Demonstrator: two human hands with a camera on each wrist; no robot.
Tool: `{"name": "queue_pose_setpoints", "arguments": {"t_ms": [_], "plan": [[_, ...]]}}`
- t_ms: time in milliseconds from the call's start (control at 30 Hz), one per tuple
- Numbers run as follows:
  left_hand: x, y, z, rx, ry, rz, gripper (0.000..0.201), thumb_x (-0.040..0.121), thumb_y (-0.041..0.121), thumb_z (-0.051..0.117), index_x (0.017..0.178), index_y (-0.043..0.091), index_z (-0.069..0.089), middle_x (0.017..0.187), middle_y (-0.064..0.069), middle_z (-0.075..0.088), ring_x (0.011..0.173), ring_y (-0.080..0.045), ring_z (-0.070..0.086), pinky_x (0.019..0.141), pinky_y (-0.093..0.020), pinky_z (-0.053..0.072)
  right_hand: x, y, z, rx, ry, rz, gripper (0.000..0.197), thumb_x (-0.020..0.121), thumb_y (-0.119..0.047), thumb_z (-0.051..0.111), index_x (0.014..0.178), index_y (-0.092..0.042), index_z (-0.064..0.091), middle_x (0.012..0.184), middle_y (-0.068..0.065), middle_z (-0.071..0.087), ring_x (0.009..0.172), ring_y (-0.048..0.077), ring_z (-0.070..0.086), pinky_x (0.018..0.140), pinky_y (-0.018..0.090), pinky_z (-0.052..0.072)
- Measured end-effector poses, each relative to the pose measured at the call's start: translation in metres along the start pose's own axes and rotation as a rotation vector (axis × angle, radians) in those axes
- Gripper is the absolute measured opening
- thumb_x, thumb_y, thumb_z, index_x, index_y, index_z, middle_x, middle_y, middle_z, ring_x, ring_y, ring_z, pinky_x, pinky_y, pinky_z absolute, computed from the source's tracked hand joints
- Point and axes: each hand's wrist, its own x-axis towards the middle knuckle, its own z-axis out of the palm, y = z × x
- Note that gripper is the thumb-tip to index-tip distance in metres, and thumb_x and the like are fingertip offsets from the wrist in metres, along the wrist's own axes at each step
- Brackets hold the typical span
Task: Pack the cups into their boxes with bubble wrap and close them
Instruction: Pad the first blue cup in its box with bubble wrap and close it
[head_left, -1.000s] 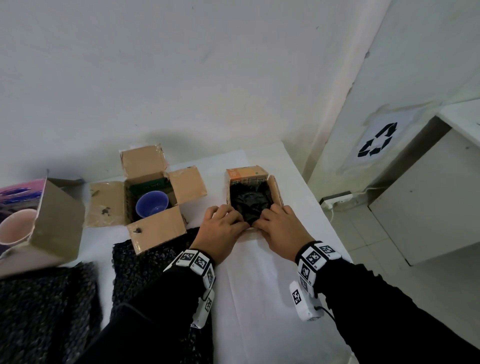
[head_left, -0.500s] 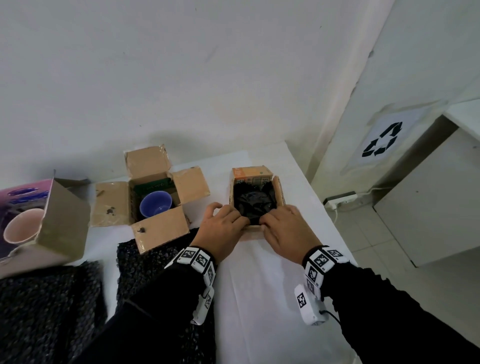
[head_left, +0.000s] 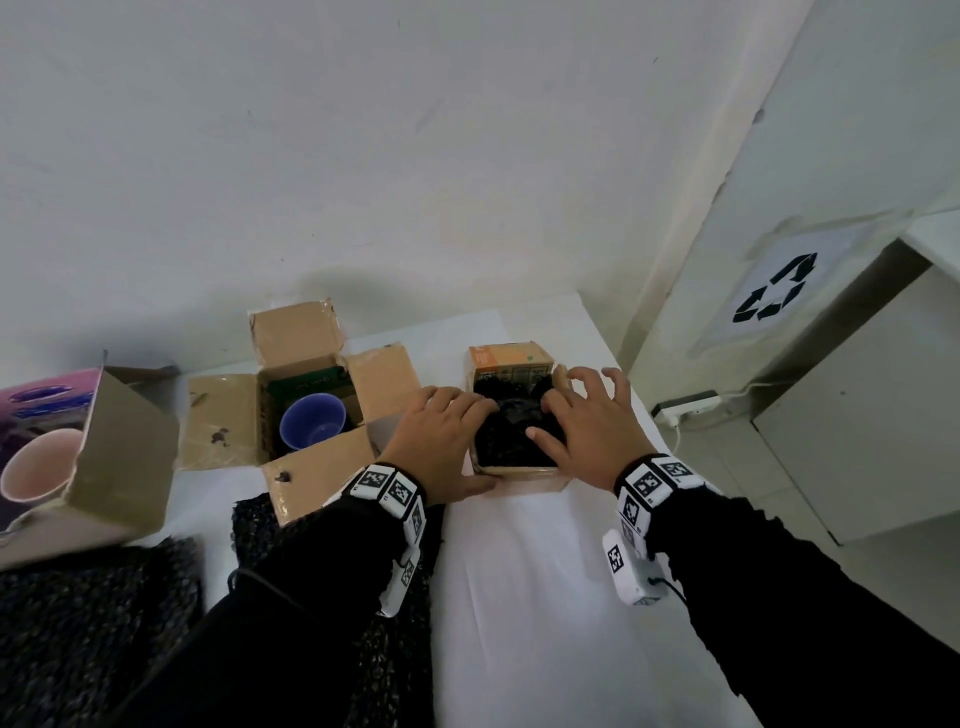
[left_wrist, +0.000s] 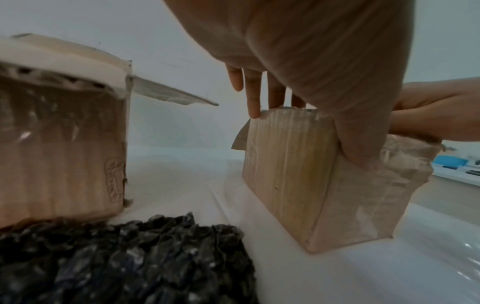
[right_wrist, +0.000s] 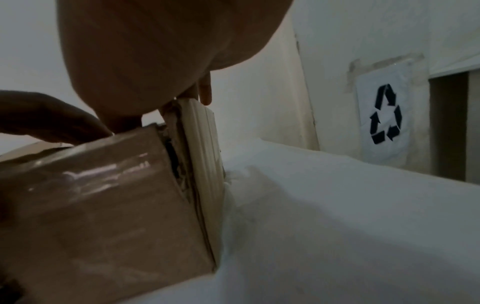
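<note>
**Both hands over the small box, pressing the black wrap down**

Against the frame half a second back, the hands have moved up over the box (head_left: 511, 415): then they sat at its near edge, fingertips just at the wrap; now the right hand (head_left: 592, 426) reaches across the opening to the far right flap, and the left hand (head_left: 441, 441) lies along the left wall. The box stands where it stood, on the white table (head_left: 519, 597), open at the top.

The left hand is spread, not clamped. Its fingers (left_wrist: 253, 96) are straight and touch the top edge of the left wall, while the thumb runs down the near corner of the box. In the left wrist view the thumb presses flat against the cardboard.

The right hand is also open, fingers apart and lightly bent. Some rest on the black bubble wrap (head_left: 511, 431) filling the box; others touch the upright right flap (right_wrist: 205, 156). Its thumb lies on the wrap near the front edge.

The cup in this box is hidden under the wrap. A blue cup (head_left: 313, 426) sits in the open middle box (head_left: 306, 395), and a pink cup (head_left: 39, 470) in the left box (head_left: 124, 457). Loose wrap (left_wrist: 124, 261) lies on the table beside the left arm.
</note>
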Motion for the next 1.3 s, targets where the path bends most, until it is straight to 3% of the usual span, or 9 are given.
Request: {"name": "queue_pose_setpoints", "arguments": {"t_ms": [100,167,267,333,500,633,900,1167,1300], "plan": [[0.001,-0.004,0.006,-0.12,0.02,-0.045,0.099,0.062,0.069,0.062,0.143,0.025,0.026,0.151,-0.003,0.029,0.13,-0.024,0.039,0.107,-0.039,0.031,0.018,0.004,-0.007,0.152,0.007,0.098,0.038,0.091,-0.057,0.041,0.097,-0.022,0.055,0.104,-0.001,0.061,0.108,0.024,0.051,0.096,0.045,0.032],[-0.002,-0.005,0.009,-0.22,-0.005,-0.136,0.109,0.061,0.07,0.064,0.147,0.023,0.017,0.154,-0.003,0.022,0.134,-0.023,0.035,0.108,-0.039,0.032,0.034,0.009,-0.007,0.359,0.022,0.318,0.043,0.089,-0.056,0.048,0.111,-0.02,0.052,0.114,0.005,0.056,0.108,0.028,0.051,0.09,0.042,0.04],[-0.004,-0.007,0.014,-0.414,-0.109,-0.248,0.116,0.064,0.066,0.07,0.151,0.022,0.007,0.149,0.001,0.033,0.122,-0.016,0.049,0.102,-0.035,0.042,0.066,0.016,-0.005,0.843,-0.237,0.728,0.074,0.087,-0.065,0.046,0.142,-0.018,0.034,0.144,0.011,0.044,0.13,0.032,0.043,0.105,0.045,0.036],[-0.003,-0.008,0.015,-0.504,-0.128,-0.268,0.118,0.063,0.063,0.073,0.151,0.029,0.002,0.146,0.004,0.04,0.108,-0.011,0.059,0.091,-0.033,0.05,0.084,0.018,-0.006,1.129,-0.365,0.843,0.088,0.084,-0.071,0.047,0.148,-0.012,0.029,0.152,0.009,0.036,0.136,0.031,0.038,0.109,0.042,0.032],[-0.002,-0.005,0.019,-0.594,-0.108,-0.294,0.121,0.062,0.061,0.074,0.15,0.036,-0.005,0.145,0.007,0.041,0.095,-0.007,0.063,0.082,-0.034,0.055,0.099,0.02,-0.014,1.347,-0.136,0.731,0.066,0.085,-0.033,0.072,0.14,-0.011,0.042,0.133,0.007,0.056,0.12,0.025,0.056,0.095,0.035,0.047],[0.001,-0.002,0.02,-0.614,-0.084,-0.321,0.121,0.06,0.065,0.073,0.148,0.041,-0.006,0.142,0.007,0.043,0.093,-0.007,0.064,0.08,-0.035,0.056,0.092,0.02,-0.031,1.346,0.026,0.507,0.033,0.084,-0.014,0.073,0.115,-0.013,0.063,0.107,-0.001,0.071,0.098,0.011,0.067,0.094,0.038,0.053],[-0.001,0.008,0.026,-0.717,-0.009,-0.353,0.116,0.061,0.057,0.075,0.15,0.038,0.004,0.138,0.006,0.047,0.08,0.0,0.065,0.079,-0.033,0.056,0.058,0.021,-0.068,1.056,0.187,0.182,0.016,0.078,-0.022,0.079,0.092,-0.021,0.072,0.089,-0.01,0.071,0.087,0.007,0.065,0.082,0.026,0.05],[-0.008,0.023,0.027,-0.8,0.09,-0.406,0.104,0.069,0.038,0.077,0.15,0.03,0.011,0.143,0.006,0.044,0.071,0.001,0.066,0.074,-0.029,0.055,0.009,0.0,-0.065,0.819,0.229,0.022,0.01,0.081,-0.016,0.072,0.081,-0.025,0.068,0.083,-0.014,0.065,0.086,0.01,0.057,0.081,0.036,0.048],[-0.007,0.026,0.029,-0.784,0.135,-0.429,0.1,0.07,0.03,0.078,0.149,0.032,0.017,0.144,0.0,0.04,0.066,-0.002,0.067,0.078,-0.037,0.056,-0.019,-0.011,-0.044,0.593,0.173,-0.093,0.011,0.08,-0.01,0.067,0.08,-0.021,0.066,0.081,-0.007,0.062,0.078,0.014,0.054,0.074,0.036,0.047]]}}
